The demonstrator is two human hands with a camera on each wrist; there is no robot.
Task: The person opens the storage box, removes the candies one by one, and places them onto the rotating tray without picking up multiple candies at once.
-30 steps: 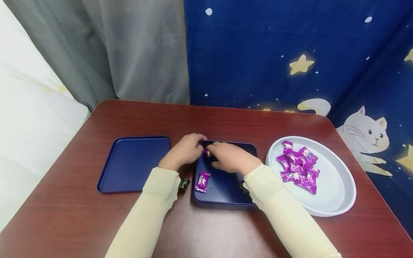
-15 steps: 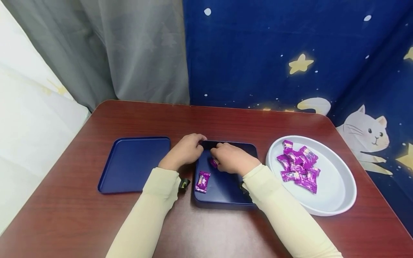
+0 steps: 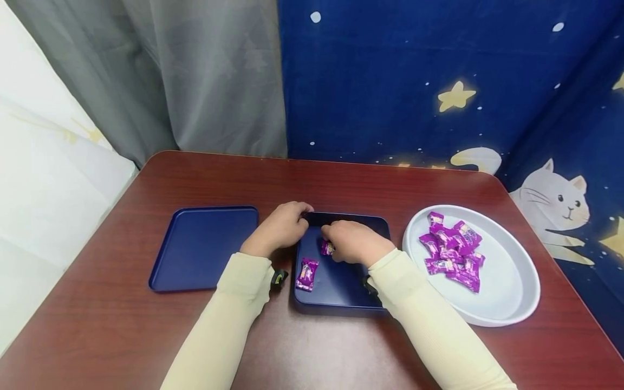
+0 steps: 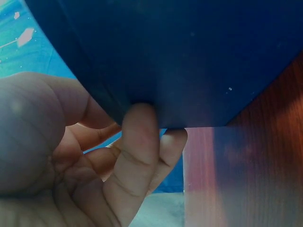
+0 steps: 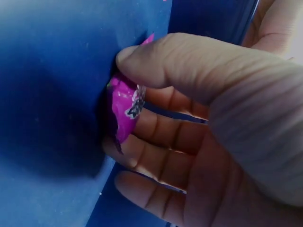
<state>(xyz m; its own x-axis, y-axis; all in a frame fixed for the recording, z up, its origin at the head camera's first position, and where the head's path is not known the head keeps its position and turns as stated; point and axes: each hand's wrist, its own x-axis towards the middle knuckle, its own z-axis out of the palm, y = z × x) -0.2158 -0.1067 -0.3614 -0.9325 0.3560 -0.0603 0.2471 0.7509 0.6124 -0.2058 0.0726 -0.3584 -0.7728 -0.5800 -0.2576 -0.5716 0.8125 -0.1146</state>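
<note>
My right hand [image 3: 358, 242] reaches down into a dark blue rectangular box [image 3: 338, 311] and pinches a small purple-wrapped candy [image 3: 327, 248]. In the right wrist view the thumb lies over the candy [image 5: 122, 106] and the fingertips meet its other side, close to the box floor. A second purple candy [image 3: 306, 274] lies in the box by its left wall. My left hand [image 3: 279, 230] grips the box's far left corner. The left wrist view has its fingers bent at the blue box wall [image 4: 189, 61], one fingertip pressed on the outside.
A shallow blue tray [image 3: 205, 249] lies on the table to the left of the box. To the right stands a white round dish [image 3: 507, 287] with a heap of purple candies [image 3: 450, 252]. The brown table [image 3: 219, 179] ends at curtains behind.
The right hand's fingers have curled round the candy at the box's far left corner and brought it a little right and nearer. My left hand stays at the corner.
</note>
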